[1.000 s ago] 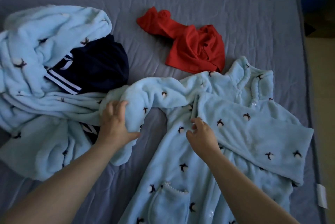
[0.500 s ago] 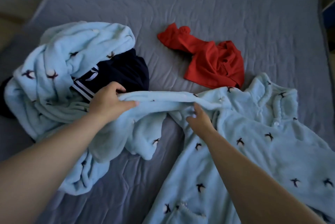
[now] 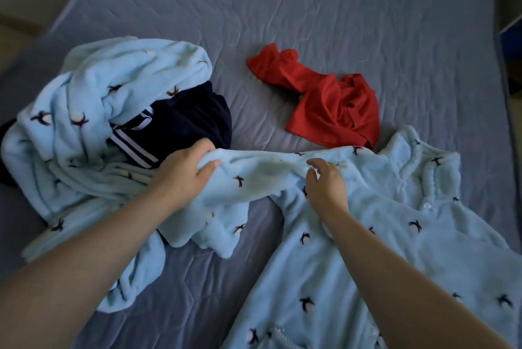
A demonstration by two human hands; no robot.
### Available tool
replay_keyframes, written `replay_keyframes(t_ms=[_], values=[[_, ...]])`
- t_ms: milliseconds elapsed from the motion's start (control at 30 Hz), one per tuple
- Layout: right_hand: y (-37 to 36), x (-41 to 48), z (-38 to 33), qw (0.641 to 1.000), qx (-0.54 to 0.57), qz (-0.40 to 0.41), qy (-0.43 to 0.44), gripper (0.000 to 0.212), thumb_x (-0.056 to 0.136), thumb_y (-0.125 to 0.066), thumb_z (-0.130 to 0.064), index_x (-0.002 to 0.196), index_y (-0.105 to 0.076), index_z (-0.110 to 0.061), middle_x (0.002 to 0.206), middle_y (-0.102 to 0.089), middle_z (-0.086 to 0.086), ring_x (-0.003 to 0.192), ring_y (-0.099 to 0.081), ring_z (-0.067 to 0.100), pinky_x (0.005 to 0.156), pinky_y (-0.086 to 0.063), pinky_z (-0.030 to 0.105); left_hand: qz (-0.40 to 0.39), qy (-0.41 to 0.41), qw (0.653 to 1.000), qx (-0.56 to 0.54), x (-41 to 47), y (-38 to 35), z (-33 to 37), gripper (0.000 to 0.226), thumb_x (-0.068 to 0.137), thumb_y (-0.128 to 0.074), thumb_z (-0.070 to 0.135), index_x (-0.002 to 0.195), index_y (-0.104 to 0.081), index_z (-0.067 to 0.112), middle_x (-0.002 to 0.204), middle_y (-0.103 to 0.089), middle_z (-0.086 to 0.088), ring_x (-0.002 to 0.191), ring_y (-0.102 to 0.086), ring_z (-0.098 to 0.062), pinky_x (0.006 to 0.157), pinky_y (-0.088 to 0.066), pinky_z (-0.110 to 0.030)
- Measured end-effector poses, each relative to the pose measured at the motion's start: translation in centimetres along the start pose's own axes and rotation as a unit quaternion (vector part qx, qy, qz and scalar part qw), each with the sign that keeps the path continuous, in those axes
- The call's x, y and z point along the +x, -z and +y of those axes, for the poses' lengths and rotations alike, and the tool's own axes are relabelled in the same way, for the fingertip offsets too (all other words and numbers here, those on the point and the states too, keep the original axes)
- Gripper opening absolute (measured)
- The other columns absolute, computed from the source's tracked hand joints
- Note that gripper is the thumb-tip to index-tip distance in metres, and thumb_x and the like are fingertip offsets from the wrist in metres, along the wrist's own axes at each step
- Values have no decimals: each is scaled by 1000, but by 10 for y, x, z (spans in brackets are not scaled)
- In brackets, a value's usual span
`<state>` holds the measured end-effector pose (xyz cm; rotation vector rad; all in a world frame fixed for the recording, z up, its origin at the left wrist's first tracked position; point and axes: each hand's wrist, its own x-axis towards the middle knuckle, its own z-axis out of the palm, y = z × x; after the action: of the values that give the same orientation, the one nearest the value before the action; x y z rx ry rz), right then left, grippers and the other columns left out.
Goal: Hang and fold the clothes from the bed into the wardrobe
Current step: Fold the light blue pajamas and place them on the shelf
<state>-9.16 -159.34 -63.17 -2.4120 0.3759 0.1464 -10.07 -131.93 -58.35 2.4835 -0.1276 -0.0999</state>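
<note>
Stretched out now between the two hands, the sleeve (image 3: 262, 176) of the pale blue fleece pyjama top (image 3: 395, 235) runs nearly straight across the bed (image 3: 310, 9), where a second ago it lay bunched and doubled near the body of the garment. From the head view, the left hand (image 3: 183, 170) has carried the cuff end leftward, up against the navy garment (image 3: 186, 120), and its fingers and thumb are curled round the fleece in a firm grip. The right hand (image 3: 324, 187) has slid up to the shoulder seam; its fingers are loose and slightly spread, tips resting on the fabric and pinning it, holding nothing. The top itself lies flat, front up and buttons showing, on the right side of the bed, its hem running out of the bottom of the view. Beside the left hand sits a second fleece heap (image 3: 93, 100) of the same print, wrapped round the navy piece, and the red garment (image 3: 330, 114) lies crumpled just beyond the top's collar. I'd say the sleeve is being laid out ready for folding inward, so the work is early: nothing here is folded yet, and no wardrobe shows plainly in view.
</note>
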Motion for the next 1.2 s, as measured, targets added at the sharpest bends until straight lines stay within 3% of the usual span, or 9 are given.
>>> replay_keyframes(t_ms=[267,333,433,633,800,900,1067,1133,1200], values=[[-4,22,-22,973,-105,-161,130,50,94,-56,-18,142,-43,-22,143,-46,2,128,-47,24,105,-38,34,74,-84,994,5,-26,19,15,47,92,-35,49,71,-45,9,52,-44,-3,50,-48,-19,50,-39,-37],[-8,26,-29,955,-179,-195,132,56,92,-58,-20,144,-38,-24,144,-41,4,125,-49,27,99,-43,40,75,-104,991,30,-23,30,14,48,92,-34,48,66,-41,8,50,-40,-3,47,-44,-20,47,-37,-36],[-10,30,-35,946,-250,-148,144,28,91,-53,-21,117,-59,-15,119,-59,11,108,-58,32,82,-44,36,77,-114,989,49,-17,36,14,50,92,-33,48,62,-37,8,51,-39,-3,49,-43,-21,48,-35,-34],[10,53,-47,991,-56,64,107,24,90,-47,-4,105,-65,1,104,-63,23,98,-57,39,81,-41,38,49,7,996,70,4,44,2,43,69,-71,61,86,-55,24,70,-57,9,66,-54,-13,59,-41,-31],[-1,64,-54,996,14,-91,-11,54,96,-52,-18,146,-34,-10,142,-46,18,128,-44,33,100,-34,31,-45,87,976,195,6,40,-22,25,77,-70,39,82,-57,19,75,-56,5,77,-57,-20,58,-32,-28],[-12,45,-41,993,-13,-120,-9,50,96,-52,-19,143,-38,-11,139,-49,16,124,-48,31,99,-37,34,6,112,986,127,0,32,-30,33,87,-63,34,64,-47,15,60,-48,2,62,-49,-22,53,-28,-31],[-23,11,-20,993,-76,23,-90,22,90,-48,-15,110,-56,-9,116,-57,13,99,-58,33,79,-43,36,18,159,982,-103,12,32,-18,43,85,-66,33,63,-47,2,60,-47,-8,58,-45,-20,57,-33,-31],[-30,3,-17,990,-14,-11,-138,19,90,-50,-19,104,-57,-10,109,-63,11,96,-61,32,79,-47,35,-18,220,929,-298,21,40,-6,36,79,-71,34,79,-64,-1,74,-65,-13,67,-58,-20,66,-43,-31],[-40,-2,-17,984,67,-116,-115,33,91,-54,-23,122,-56,-14,119,-62,5,105,-60,26,92,-49,41,-91,267,855,-436,29,50,0,24,77,-72,34,86,-75,11,91,-73,-13,76,-69,-22,69,-53,-30]])
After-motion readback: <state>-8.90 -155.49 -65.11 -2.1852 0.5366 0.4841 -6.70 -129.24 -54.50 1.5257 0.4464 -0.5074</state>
